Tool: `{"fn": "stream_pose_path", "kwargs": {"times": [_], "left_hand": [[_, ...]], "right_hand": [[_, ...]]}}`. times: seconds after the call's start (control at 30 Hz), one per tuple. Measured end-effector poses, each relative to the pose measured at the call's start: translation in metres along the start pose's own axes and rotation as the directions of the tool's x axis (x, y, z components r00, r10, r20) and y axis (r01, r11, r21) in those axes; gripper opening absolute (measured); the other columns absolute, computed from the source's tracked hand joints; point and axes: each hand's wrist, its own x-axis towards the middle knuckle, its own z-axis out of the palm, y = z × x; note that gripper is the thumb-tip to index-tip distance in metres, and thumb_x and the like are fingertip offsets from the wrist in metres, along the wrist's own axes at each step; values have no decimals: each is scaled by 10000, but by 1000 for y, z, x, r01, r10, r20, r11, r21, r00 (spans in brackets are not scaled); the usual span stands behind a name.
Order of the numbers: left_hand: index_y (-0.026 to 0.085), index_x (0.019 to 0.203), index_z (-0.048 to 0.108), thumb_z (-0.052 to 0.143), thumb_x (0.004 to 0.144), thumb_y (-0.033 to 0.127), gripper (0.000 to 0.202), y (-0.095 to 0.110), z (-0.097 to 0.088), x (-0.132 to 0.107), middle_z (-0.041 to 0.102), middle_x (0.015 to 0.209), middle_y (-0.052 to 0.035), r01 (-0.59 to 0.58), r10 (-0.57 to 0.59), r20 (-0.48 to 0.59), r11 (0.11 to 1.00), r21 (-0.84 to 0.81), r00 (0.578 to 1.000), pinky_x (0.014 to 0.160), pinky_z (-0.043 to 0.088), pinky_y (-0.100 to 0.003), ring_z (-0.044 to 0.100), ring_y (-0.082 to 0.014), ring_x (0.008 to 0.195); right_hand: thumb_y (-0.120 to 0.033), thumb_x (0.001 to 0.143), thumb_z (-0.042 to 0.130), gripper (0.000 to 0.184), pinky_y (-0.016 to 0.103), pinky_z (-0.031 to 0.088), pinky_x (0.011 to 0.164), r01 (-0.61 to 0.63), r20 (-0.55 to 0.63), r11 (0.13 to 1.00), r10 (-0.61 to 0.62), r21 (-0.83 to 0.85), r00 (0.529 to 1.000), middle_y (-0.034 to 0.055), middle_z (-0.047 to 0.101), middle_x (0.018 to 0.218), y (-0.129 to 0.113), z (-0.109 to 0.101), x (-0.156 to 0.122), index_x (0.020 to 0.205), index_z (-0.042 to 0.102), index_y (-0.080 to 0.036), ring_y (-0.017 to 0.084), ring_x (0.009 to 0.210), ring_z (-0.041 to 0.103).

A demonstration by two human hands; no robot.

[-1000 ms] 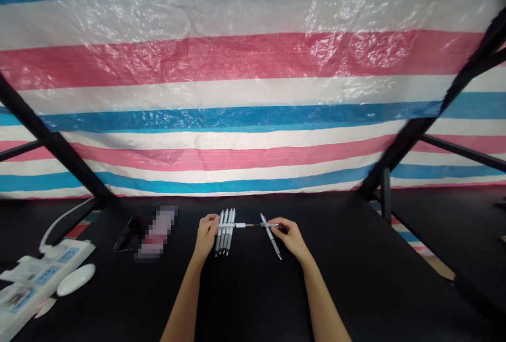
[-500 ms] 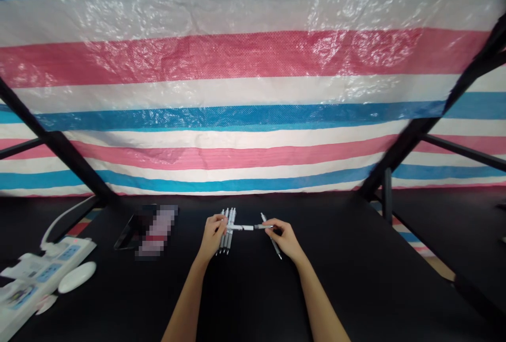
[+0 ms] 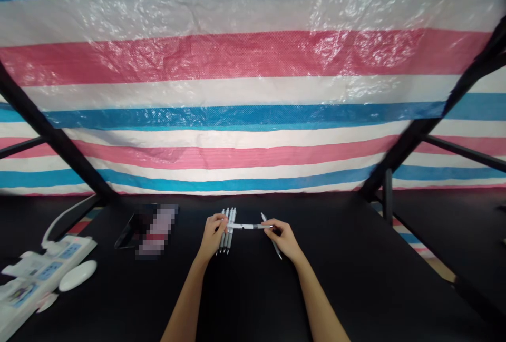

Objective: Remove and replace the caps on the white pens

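the pen [image 3: 247,226] runs left to right, left hand [image 3: 213,232] pinching its white end, right hand [image 3: 283,235] gripping its grey end, nearer the colour join.

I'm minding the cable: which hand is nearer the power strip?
Left. The left hand is right of the power strip; the right hand is farther right, at the held pen's far end.

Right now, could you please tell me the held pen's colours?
Head view: the held pen is white toward the left hand, grey toward the right hand.
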Motion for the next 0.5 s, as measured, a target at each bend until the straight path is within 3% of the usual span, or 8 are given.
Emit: {"fn": "stream_pose_path", "kwargs": {"times": [0.5], "left_hand": [[202, 485, 568, 433, 830, 389, 415, 1, 0, 0, 651, 893, -66, -44, 44, -8, 999, 27, 999, 844, 407, -378, 536, -220, 902]], "right_hand": [[-317, 713, 611, 223, 335, 463, 711, -10, -9, 1000, 9, -17, 1000, 61, 706, 851, -1, 0, 1, 862, 715, -188, 202, 728, 611]]}}
